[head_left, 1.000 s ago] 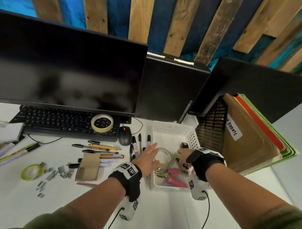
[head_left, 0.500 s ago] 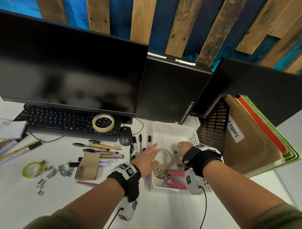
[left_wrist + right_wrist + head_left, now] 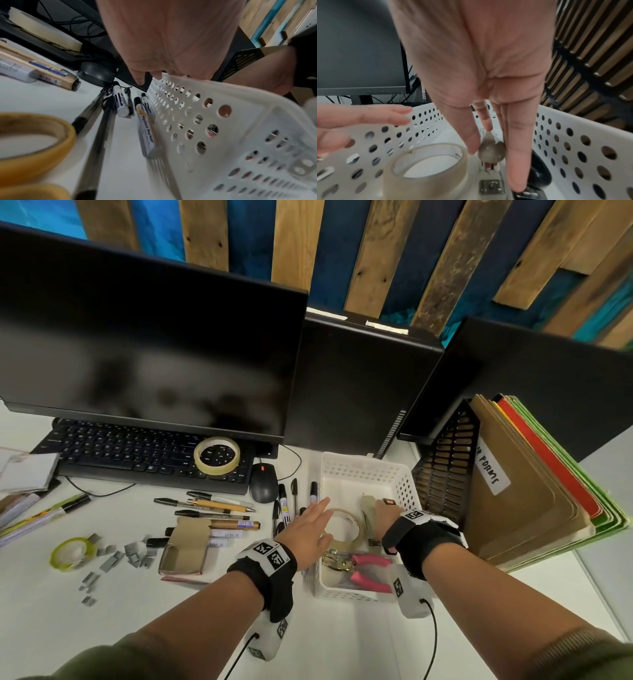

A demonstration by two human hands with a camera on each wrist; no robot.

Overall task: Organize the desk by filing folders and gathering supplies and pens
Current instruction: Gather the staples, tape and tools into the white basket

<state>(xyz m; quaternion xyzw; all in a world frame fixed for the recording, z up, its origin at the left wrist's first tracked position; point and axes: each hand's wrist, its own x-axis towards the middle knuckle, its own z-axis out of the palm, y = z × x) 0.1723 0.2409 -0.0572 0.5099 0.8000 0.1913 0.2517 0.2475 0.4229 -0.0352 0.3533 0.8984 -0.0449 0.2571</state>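
Observation:
A white perforated basket (image 3: 346,470) stands on the desk right of centre. It holds a clear tape roll (image 3: 354,525), pink-handled pliers (image 3: 371,561) and a pale stapler (image 3: 368,506). My right hand (image 3: 387,513) reaches down into the basket. In the right wrist view its thumb and straight fingers (image 3: 517,162) pinch the stapler (image 3: 491,152) beside the tape roll (image 3: 426,169). My left hand (image 3: 311,529) lies open, its palm on the basket's left rim (image 3: 223,94). Several pens (image 3: 219,506) and markers (image 3: 284,505) lie loose left of the basket.
A black rack (image 3: 448,467) with upright folders (image 3: 520,491) stands right of the basket. Behind are monitors, a keyboard carrying a tape roll (image 3: 216,455) and a mouse (image 3: 263,482). A green tape roll (image 3: 72,553), scattered staples (image 3: 113,556) and an open cardboard box (image 3: 185,546) lie at the left.
My right hand has moved from the basket's right rim deeper into the basket with the stapler. The left hand has stayed at the left rim.

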